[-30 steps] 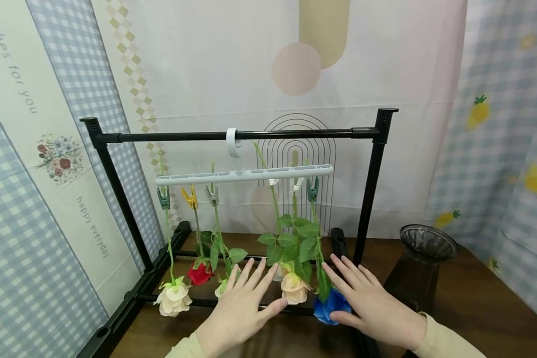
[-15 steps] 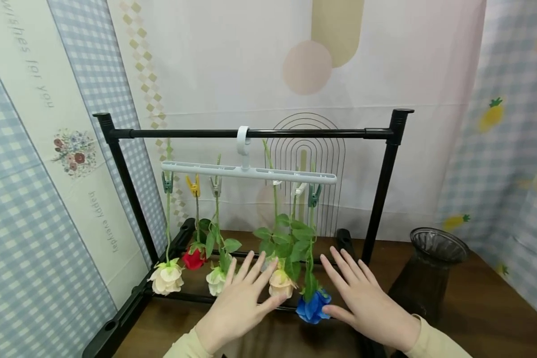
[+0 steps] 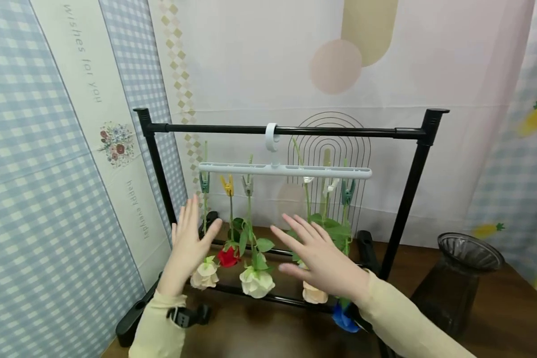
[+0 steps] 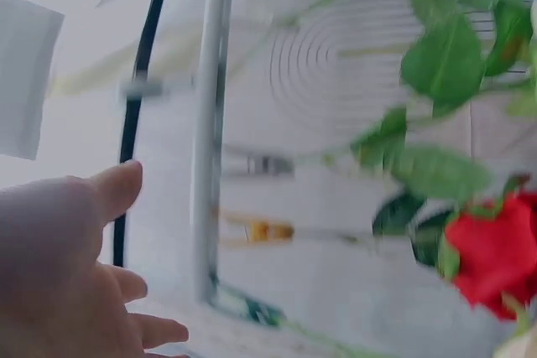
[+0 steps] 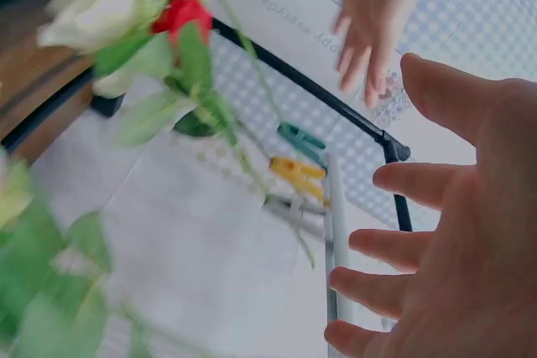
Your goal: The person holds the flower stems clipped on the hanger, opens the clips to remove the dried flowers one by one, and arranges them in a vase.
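Shifted hands: left hand [image 3: 189,251] has swung from mid-rack out to the leftmost flower; right hand [image 3: 317,256] has moved left, across the peach rose.
Fingers: spread and extended on both, holding nothing.
Behind the right hand: peach rose [image 3: 314,294] half covered, leaves partly blocked; the bloom under the nearer white clip [image 3: 308,179] cannot be made out.
Blue rose: [image 3: 344,320] partly hidden by the right sleeve [image 3: 398,308].
Cream rose: [image 3: 205,275] just below the left hand, whose thumb crosses its stem; contact cannot be told.
Red rose and white-green rose: [image 3: 228,257] and [image 3: 257,282], between the hands; the left wrist view cuts the red one at its edge.
Hanger: [image 3: 286,170] above both hands, on the black rack [image 3: 340,132]; clips blurred in the left wrist view.
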A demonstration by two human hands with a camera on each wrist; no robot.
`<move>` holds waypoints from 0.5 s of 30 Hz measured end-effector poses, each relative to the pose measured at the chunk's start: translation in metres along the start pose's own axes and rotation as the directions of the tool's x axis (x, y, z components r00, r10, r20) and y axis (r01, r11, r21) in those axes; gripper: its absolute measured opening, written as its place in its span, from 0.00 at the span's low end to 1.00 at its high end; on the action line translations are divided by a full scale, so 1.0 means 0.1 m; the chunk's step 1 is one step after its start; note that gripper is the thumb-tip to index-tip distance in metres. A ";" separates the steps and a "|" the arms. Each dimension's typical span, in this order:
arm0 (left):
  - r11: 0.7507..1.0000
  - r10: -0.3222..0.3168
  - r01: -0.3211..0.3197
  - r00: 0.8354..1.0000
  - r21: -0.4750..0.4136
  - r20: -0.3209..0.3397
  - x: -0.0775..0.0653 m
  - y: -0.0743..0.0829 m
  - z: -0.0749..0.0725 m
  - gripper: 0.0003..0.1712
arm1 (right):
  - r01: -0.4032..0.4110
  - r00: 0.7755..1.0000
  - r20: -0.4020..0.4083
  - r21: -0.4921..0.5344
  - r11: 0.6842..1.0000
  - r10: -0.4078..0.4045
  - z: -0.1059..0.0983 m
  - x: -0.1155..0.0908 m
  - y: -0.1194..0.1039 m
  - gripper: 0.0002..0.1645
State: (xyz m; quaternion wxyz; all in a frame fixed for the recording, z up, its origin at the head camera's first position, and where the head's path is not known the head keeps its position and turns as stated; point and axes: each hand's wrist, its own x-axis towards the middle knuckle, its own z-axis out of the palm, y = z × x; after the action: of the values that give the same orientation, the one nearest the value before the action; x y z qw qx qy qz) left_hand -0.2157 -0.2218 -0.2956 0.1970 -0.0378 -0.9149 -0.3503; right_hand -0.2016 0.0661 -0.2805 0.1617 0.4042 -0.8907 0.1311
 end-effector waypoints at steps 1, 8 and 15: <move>0.999 -0.022 0.023 1.000 -0.038 0.015 0.05 -0.06 -0.03 0.48 | 0.015 1.000 0.005 0.012 1.000 -0.015 0.01 0.09 -0.02 0.42; 0.914 -0.156 0.218 0.967 -0.341 0.201 0.44 -0.40 -0.08 0.49 | 0.011 0.995 0.093 0.063 0.998 -0.017 0.06 0.74 -0.11 0.41; 0.801 -0.269 0.346 0.937 -0.488 0.222 0.76 -0.55 -0.13 0.44 | -0.095 0.990 0.115 0.113 0.989 0.082 0.20 1.27 -0.17 0.38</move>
State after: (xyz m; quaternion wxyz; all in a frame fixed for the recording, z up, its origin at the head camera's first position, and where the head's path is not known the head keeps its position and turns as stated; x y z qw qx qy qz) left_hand -0.2928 -0.2765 -0.2919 0.0544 0.0347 -0.7914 -0.6079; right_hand -0.2706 -0.0381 -0.2474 0.0822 0.3797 -0.9060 0.1679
